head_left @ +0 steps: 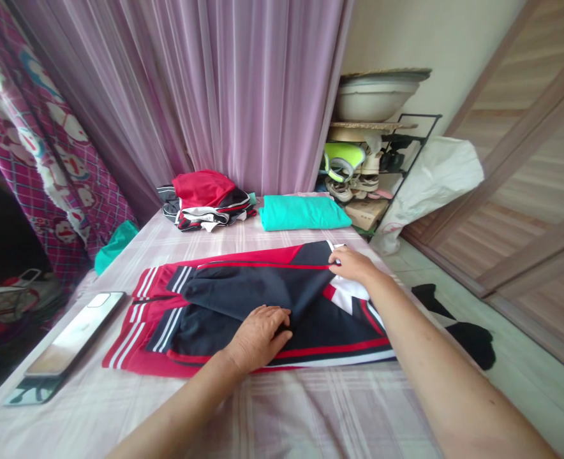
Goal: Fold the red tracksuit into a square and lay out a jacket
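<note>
A black, red and white track jacket (244, 287) lies folded on the bed, its sleeves laid towards the left with white-striped cuffs. Red fabric with white stripes shows beneath it at the left end. My left hand (261, 335) rests palm down on the black middle, fingers lying on the cloth and thumb a little apart. At the far right edge, my right hand (351, 262) pinches the jacket's border between thumb and fingers. A diagonal crease runs through the black fabric between my hands.
Behind lie a heap of red, black and white clothes (205, 197) and a folded turquoise cloth (305, 213). A phone (76, 335) is on the left bedside edge. To the right stand a shoe rack (413, 153) with a basin (378, 99), and a white bag (435, 182). Black items (468, 341) lie on the floor.
</note>
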{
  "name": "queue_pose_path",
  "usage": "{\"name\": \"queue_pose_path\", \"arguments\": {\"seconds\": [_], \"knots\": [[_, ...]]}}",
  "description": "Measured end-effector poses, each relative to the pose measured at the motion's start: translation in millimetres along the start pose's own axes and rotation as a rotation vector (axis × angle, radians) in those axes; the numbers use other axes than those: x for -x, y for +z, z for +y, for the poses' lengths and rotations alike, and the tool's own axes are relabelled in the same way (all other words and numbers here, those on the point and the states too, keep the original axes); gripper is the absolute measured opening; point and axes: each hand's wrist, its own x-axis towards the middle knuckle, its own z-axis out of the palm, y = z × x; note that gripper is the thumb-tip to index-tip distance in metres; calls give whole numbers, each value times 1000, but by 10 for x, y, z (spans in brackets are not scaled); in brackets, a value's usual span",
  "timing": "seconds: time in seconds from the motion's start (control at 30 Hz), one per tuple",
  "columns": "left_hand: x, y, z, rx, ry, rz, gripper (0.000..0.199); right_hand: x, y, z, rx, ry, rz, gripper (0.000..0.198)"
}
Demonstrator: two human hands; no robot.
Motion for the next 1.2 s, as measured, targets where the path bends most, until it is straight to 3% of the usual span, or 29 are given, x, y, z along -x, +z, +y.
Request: {"name": "queue_pose_path", "arguments": {"seconds": [0.1, 0.23, 0.3, 0.37, 0.47, 0.57, 0.73, 0.87, 1.03, 1.1, 1.2], "knots": [[6, -126, -16, 14, -25, -47, 26, 91, -83, -308, 111, 96, 118, 43], [-29, -381, -239, -145, -61, 20, 38, 221, 66, -861, 66, -126, 255, 47], [-10, -468, -468, -304, -153, 102, 44, 306, 275, -1072, 35, -226, 184, 51], [53, -497, -721, -431, -313, 120, 51, 379, 485, -1187, 28, -232, 48, 55], [178, -454, -1000, -481, -458, 61, 60, 417, 631, -1217, 20, -181, -94, 59], [244, -392, -1075, -482, -480, 49, 65, 370, 543, -1194, 0, -177, -148, 59], [245, -350, -992, -473, -490, 66, 66, 264, 438, -1124, 31, -33, 79, 55], [238, -375, -968, -451, -481, 91, 64, 256, 660, -984, 97, 63, 0, 55], [272, -727, -1099, -461, -457, 208, 45, 277, 846, -892, 139, 31, 46, 54], [339, -926, -1218, -521, -557, 260, 42, 280, 853, -891, 148, 24, 69, 53], [474, -1140, -1400, -580, -775, 221, 44, 278, 853, -894, 151, 21, 96, 51]]}}
